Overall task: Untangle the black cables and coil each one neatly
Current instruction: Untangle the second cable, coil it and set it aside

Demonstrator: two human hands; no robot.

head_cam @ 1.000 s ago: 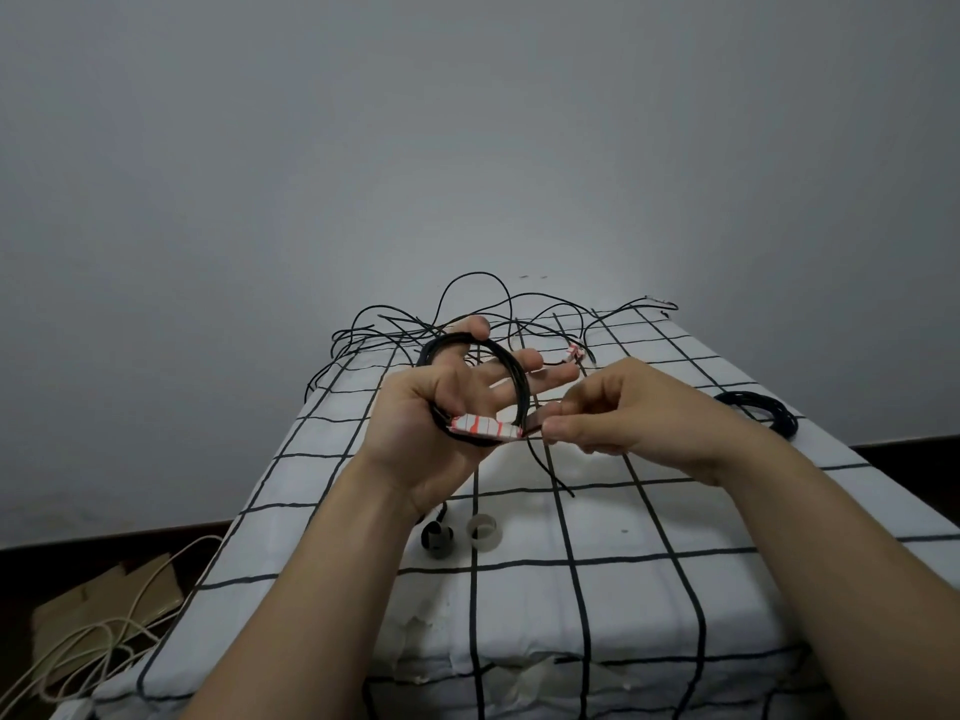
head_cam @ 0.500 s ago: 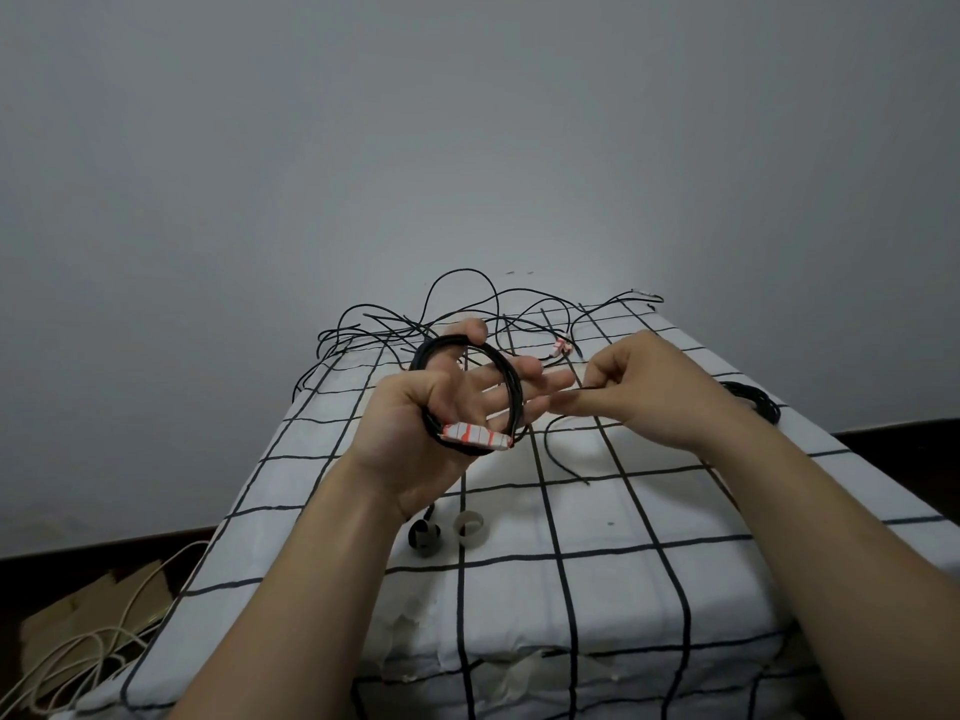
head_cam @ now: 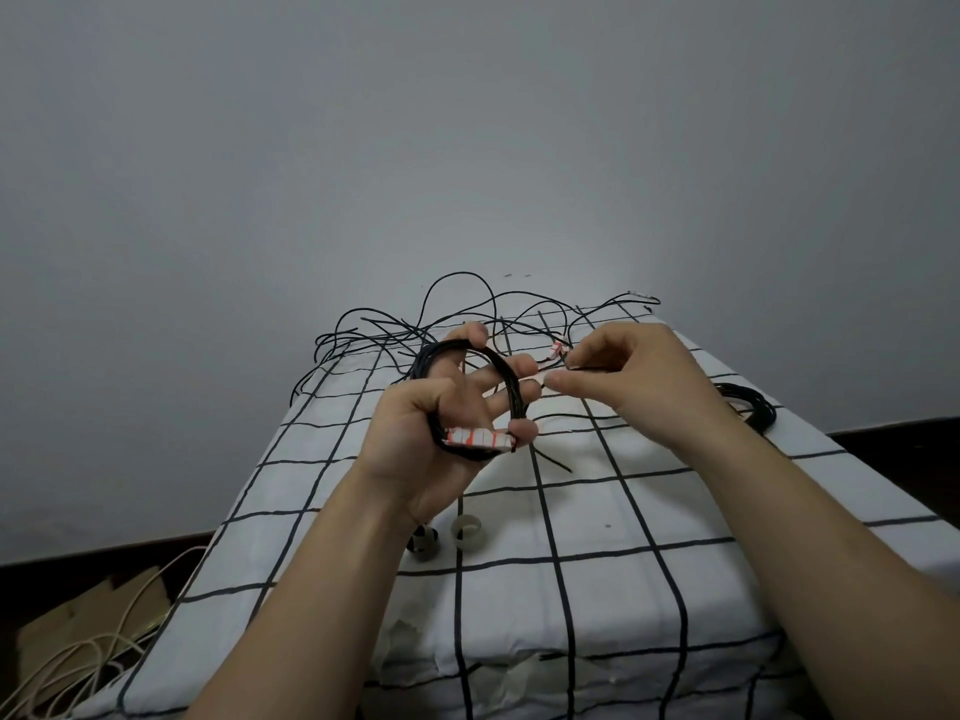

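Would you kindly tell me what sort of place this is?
Likely a plain domestic room: a bare grey wall, a checked sheet draped over a bed-like block, and cardboard with pale cords on the dark floor.

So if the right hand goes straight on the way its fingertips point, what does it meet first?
Most likely the left hand, at its outstretched fingers, then the black coil it holds; depth is unclear from one view.

Left hand (head_cam: 441, 407) curled, right hand (head_cam: 634, 376) pinched.
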